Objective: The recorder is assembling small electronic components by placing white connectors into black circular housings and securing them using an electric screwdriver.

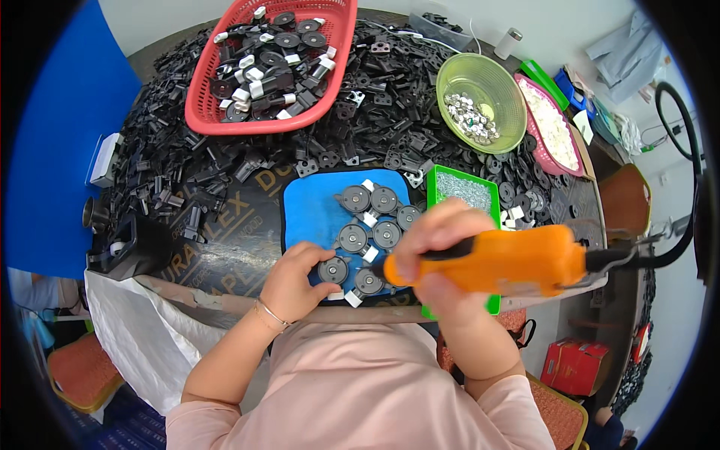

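Note:
My right hand (450,222) is wrapped round an orange electric screwdriver (517,260), whose black nose points left over a blue mat (309,208). Several round black wheel-like parts with white tabs lie on the mat in loose rows. One of them, a round black part (333,271) at the near left, sits between the thumb and fingers of my left hand (289,283). Close to the screwdriver's nose is another round part (368,282) with a white tab; the driver's tip is too blurred to tell whether it touches. Partly behind my right hand stands a green tray (431,187) of small screws.
A red basket (196,112) of black-and-white assemblies stands at the back left, amid heaps of black parts (390,112). Farther right are a yellow-green bowl (501,82) with small metal pieces and a pink basket (570,166) of white pieces. The driver's black cable (679,244) runs off right.

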A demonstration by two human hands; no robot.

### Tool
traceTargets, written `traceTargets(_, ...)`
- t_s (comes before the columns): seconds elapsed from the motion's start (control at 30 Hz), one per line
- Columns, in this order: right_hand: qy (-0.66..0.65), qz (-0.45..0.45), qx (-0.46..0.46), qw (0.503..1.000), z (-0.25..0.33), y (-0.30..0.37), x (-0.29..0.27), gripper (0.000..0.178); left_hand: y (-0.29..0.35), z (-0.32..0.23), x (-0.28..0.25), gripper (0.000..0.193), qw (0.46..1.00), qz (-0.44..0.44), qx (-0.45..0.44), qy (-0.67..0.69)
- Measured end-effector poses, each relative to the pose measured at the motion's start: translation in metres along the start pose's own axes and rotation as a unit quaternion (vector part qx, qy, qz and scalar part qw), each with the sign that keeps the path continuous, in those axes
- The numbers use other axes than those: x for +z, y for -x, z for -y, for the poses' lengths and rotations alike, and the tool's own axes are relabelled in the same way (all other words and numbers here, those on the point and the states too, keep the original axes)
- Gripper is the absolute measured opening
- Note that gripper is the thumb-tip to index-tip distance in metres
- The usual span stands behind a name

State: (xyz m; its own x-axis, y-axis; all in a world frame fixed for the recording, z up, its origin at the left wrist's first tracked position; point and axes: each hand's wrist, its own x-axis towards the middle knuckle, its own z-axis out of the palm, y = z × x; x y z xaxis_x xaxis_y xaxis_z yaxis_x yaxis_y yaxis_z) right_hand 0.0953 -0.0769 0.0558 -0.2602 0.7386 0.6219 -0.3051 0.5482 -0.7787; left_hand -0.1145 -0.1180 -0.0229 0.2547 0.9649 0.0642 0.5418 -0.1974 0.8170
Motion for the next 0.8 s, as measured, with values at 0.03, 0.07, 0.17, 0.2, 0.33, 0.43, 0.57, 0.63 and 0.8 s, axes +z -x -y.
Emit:
traceTargets(0.03, -0.002, 0.002, 0.001, 1.000, -0.006, -0.002, 0.009, 0.029, 0.000, 0.000, 0.000, 0.049, 1.000, 0.003, 0.002, 0.011)
traceTargets(0.07, 0.006, 0.010, 0.008, 1.000, -0.011, -0.004, 0.017, 0.028, -0.001, 0.000, 0.000, 0.049, 1.000, 0.000, 0.000, 0.011)
traceTargets(0.17, 0.027, 0.037, 0.016, 0.999, -0.028, -0.007, 0.027, 0.026, -0.001, 0.000, 0.001, 0.049, 1.000, 0.007, -0.006, 0.019)
traceTargets(0.2, 0.042, 0.053, 0.016, 0.998, -0.031, -0.008, 0.028, 0.026, -0.001, 0.000, 0.001, 0.049, 1.000, 0.005, -0.013, 0.026)
traceTargets(0.33, 0.011, 0.061, 0.042, 0.997, -0.030, -0.008, 0.031, 0.025, 0.000, 0.003, 0.002, 0.048, 0.999, 0.004, -0.016, 0.041)
traceTargets(0.43, 0.024, 0.076, 0.039, 0.996, -0.029, -0.008, 0.031, 0.025, 0.000, 0.005, 0.001, 0.048, 0.999, 0.008, -0.019, 0.043)
traceTargets(0.57, 0.022, 0.070, 0.042, 0.996, -0.029, -0.008, 0.029, 0.025, -0.001, 0.004, 0.001, 0.048, 0.999, 0.014, -0.019, 0.041)
traceTargets(0.63, 0.027, 0.075, 0.041, 0.996, -0.029, -0.008, 0.030, 0.025, -0.001, 0.003, 0.000, 0.048, 0.999, 0.020, -0.015, 0.026)
traceTargets(0.8, -0.144, 0.041, 0.100, 0.984, -0.047, 0.008, 0.032, 0.025, -0.002, 0.020, 0.009, 0.047, 0.998, 0.022, -0.008, 0.054)
